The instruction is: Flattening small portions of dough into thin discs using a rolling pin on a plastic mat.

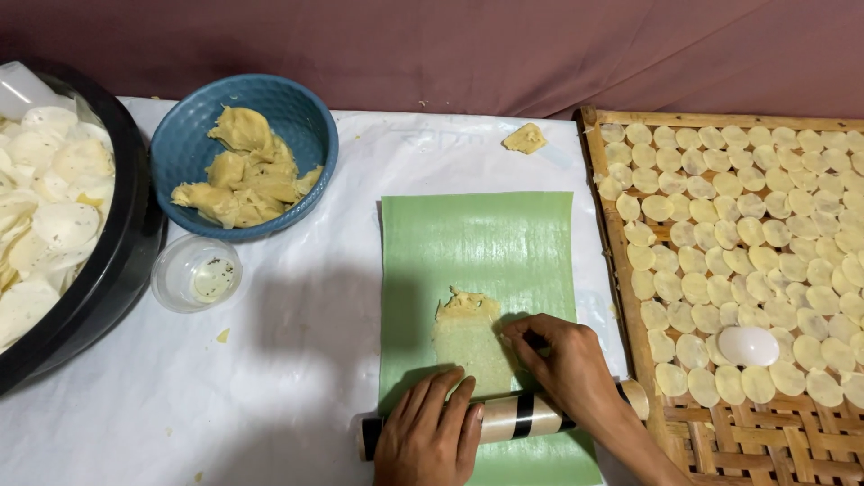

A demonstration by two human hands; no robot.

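Observation:
A strip of pale yellow dough [466, 335] lies flattened on a green banana-leaf sheet [477, 243]. A tan roller with black bands [517, 417] lies across the sheet's near end. My left hand [430, 430] rests flat on the roller's left part, fingers together. My right hand [565, 364] lies over the roller's right part, its fingertips touching the dough's right edge.
A blue bowl [184, 144] of dough lumps stands at the back left, a small clear cup [195, 272] in front of it. A black basin [126, 243] holds white slices at far left. A woven bamboo tray [630, 333] with several dough discs and a white cutter [748, 346] is at right. A dough scrap [525, 138] lies behind the sheet.

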